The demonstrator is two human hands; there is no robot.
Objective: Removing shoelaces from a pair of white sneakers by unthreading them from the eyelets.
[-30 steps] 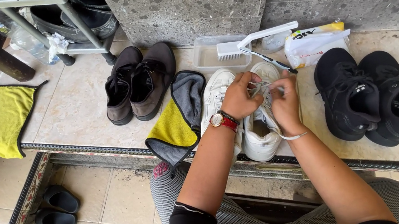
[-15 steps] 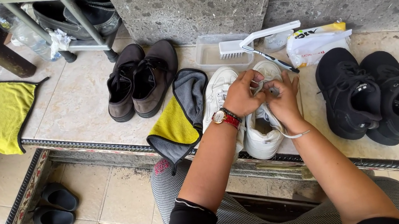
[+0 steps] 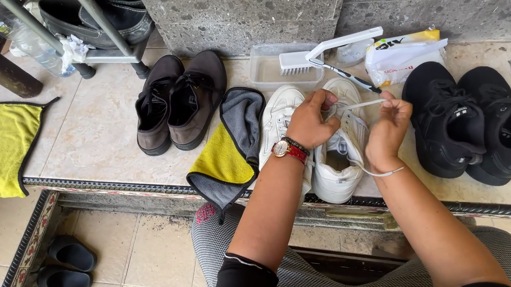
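I see both hands pinching white lace taut: left hand, right hand, over white sneakers; black sneakers beside.

Head camera looks steeply down, close over the tiled ledge.

Smooth white leather shoe (matt), rough stone wall.

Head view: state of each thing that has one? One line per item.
white sneakers: side by side, lace partly loose
white lace: stretched between both hands
left hand: gripping lace
right hand: pinching lace
brown shoes: paired, untouched
black sneakers: paired, laced
yellow-grey cloth: folded
brush: resting across tray
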